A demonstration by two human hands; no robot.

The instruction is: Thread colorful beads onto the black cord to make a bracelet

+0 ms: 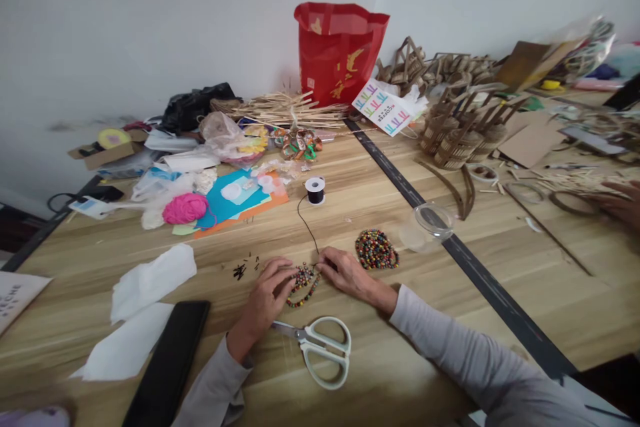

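Note:
A small strand of multicoloured beads (303, 297) lies on the table between my hands. My left hand (267, 293) is at its left side, thumb and fingers closed on the beads' edge. My right hand (347, 273) pinches a thin black cord (311, 230) near the strand's top right; the fingertips partly cover it. That cord runs up to a white spool (315, 191) wound with black. White-handled scissors (325, 351) rest just below, their blades partly behind my left wrist. A pile of beaded strands (377, 249) sits right of my right hand, and short black cord snippets (240, 271) lie to the left.
Left are white paper pieces (153, 283), a black case-like object (167, 367) and pink yarn (185, 209). A clear round lid (434, 221) lies right. Behind stand woven baskets (457, 140) and a red bag (340, 53). Another person's hand (623, 203) shows at far right.

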